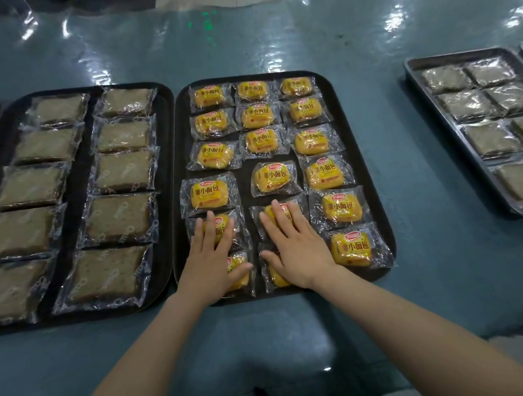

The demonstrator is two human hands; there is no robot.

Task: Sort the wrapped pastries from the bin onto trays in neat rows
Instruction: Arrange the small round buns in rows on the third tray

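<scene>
**A:** Your left hand [212,254] and right hand [294,242] both lie flat, fingers spread, pressing the yellow buns [272,177] in the two nearest rows of the black tray [382,223]. Neither grip pinches anything. What worries you here?

**B:** You're pushing down on slick wrappers. Lean too hard and I'd expect the buns under your palms to squash, or skid sideways into their neighbours.

**A:** Which neighbours?

**B:** The bun by your right hand [351,249], at the near right corner. Its wrapper already reaches the rim, so a nudge could tip it onto the table [269,42]. The middle column sits a bit crooked too, so sliding could worsen that.

**A:** And the brown cakes [120,219]?

**B:** They're on the next tray [168,181], apart from your hands. I see no bin, so I can't tell you what's left to sort.
</scene>
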